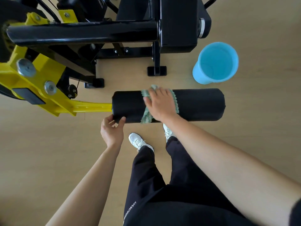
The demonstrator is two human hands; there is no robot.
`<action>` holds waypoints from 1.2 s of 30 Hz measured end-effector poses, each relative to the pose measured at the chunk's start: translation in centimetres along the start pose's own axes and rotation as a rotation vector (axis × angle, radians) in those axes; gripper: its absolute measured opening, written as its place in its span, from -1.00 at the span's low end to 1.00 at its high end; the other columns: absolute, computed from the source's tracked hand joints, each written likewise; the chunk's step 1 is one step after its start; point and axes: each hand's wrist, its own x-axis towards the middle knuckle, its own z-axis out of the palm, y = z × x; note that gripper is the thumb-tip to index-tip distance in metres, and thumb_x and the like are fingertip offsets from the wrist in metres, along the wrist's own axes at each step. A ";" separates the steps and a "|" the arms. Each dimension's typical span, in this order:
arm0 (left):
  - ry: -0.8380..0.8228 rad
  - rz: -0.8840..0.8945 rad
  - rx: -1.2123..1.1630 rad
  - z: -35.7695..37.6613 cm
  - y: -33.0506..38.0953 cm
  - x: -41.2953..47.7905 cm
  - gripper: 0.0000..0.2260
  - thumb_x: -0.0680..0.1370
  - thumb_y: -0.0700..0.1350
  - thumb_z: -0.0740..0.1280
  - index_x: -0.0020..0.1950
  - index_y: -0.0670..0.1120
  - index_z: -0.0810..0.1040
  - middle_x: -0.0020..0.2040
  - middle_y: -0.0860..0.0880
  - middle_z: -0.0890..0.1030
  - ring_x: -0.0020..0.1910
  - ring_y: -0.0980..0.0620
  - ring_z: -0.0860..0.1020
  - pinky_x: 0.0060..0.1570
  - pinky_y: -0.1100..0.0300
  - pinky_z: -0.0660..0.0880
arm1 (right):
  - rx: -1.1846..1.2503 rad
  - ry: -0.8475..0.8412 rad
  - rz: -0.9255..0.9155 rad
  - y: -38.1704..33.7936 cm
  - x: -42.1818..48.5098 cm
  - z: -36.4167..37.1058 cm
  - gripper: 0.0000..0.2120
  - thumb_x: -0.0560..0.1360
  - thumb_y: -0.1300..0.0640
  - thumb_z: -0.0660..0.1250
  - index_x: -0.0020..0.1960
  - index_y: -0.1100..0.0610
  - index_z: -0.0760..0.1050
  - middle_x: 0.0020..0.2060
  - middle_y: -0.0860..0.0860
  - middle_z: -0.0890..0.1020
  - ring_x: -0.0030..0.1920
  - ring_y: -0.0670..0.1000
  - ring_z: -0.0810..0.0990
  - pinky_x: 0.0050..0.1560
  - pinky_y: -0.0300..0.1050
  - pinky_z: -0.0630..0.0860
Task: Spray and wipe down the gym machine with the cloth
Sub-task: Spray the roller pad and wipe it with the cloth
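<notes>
A black padded roller (198, 105) sticks out to the right from the gym machine's yellow arm (91, 107). A green cloth (146, 115) is draped over the roller's middle. My right hand (160, 106) lies flat on the cloth and presses it against the pad. My left hand (112, 129) grips the roller's left end from below, thumb on the near side. No spray bottle is in view.
The machine's black frame (84, 32) and feet (156, 71) fill the top of the view, with yellow brackets (32, 74) at left. A light blue bucket (215, 62) stands on the wooden floor just beyond the roller's right end. My legs and white shoes (138, 141) are below the roller.
</notes>
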 end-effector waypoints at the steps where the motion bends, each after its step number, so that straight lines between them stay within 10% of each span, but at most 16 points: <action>1: -0.002 -0.004 0.001 -0.1 -0.1 0.1 -0.63 0.49 0.00 0.56 0.23 -0.09 0.61 0.16 -0.02 0.67 0.11 0.05 0.65 0.11 0.16 0.53 | -0.004 0.011 0.061 2.3 -0.4 -0.2 -0.41 0.69 -0.17 -0.11 0.44 0.15 0.45 0.31 0.17 0.59 0.34 0.20 0.50 0.43 0.14 0.31; 10: -0.041 0.016 0.087 -0.8 1.2 0.7 -0.55 0.44 0.12 0.50 0.28 0.04 0.56 0.21 0.04 0.61 0.18 0.03 0.60 0.24 -0.01 0.54 | -0.046 -0.018 0.468 12.9 -1.3 -2.0 -0.45 0.65 -0.09 -0.07 0.29 0.14 0.59 0.27 0.17 0.63 0.35 0.22 0.50 0.52 0.21 0.19; 21: -0.061 0.098 0.180 0.2 3.6 2.6 -0.50 0.52 0.11 0.51 0.41 -0.03 0.56 0.16 -0.02 0.46 0.06 -0.05 0.50 0.16 0.05 0.50 | 0.093 -0.045 0.039 -2.0 0.7 -0.5 -0.48 0.65 -0.11 -0.04 0.40 0.11 0.49 0.37 0.09 0.56 0.40 0.16 0.46 0.52 0.21 0.19; 28: -0.069 0.051 0.035 -0.1 -0.4 0.1 -0.66 0.48 -0.18 0.53 0.15 0.12 0.55 0.07 0.12 0.61 0.11 -0.03 0.67 0.22 -0.10 0.58 | 0.063 -0.270 -0.325 -9.8 1.6 0.2 -0.43 0.71 -0.18 -0.03 0.68 -0.09 0.01 0.67 -0.06 0.07 0.66 0.18 -0.08 0.61 0.23 -0.21; 36: -0.057 0.020 0.017 0.1 -0.4 0.0 -0.66 0.49 0.00 0.51 0.23 0.05 0.56 0.19 0.02 0.63 0.14 0.03 0.64 0.25 -0.03 0.55 | 0.080 -0.056 0.037 0.7 -0.9 -0.5 -0.44 0.71 -0.10 -0.11 0.55 0.15 0.32 0.54 0.16 0.38 0.56 0.19 0.29 0.58 0.16 0.14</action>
